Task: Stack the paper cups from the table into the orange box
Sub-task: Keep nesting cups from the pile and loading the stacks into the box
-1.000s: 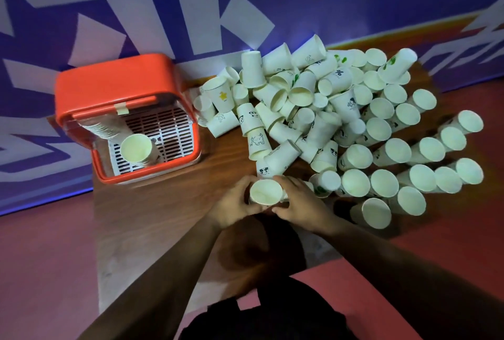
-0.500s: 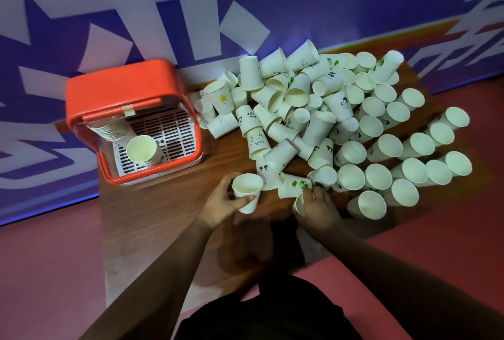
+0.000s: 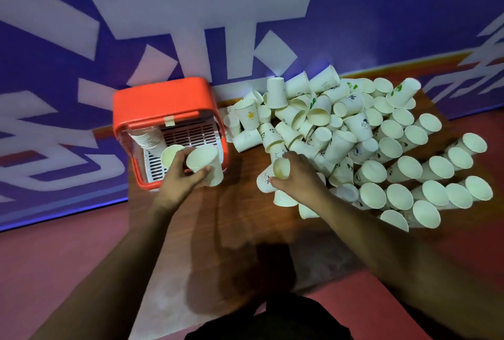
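Orange box point(image 3: 163, 102) sits left w/ a cup stack point(image 3: 144, 139) inside. Left hand point(image 3: 182, 176) wraps a paper cup point(image 3: 204, 165) right by it. Right hand point(image 3: 297, 176) grips another cup point(image 3: 281, 167) at the pile point(image 3: 381, 148) edge. Cups look light & squishy: hold sides softly.

A: The orange plastic box point(image 3: 163, 99)?
B: Open side toward the person, with a nested stack of white paper cups point(image 3: 146, 139) lying inside.
A: And the rest?
B: A loose heap of white paper cups point(image 3: 354, 135), mostly tipped over, lies just right of the box. One plain cup point(image 3: 204, 166) is held tilted at the box's opening, and a second cup point(image 3: 281, 167) is gripped at the heap's near edge.
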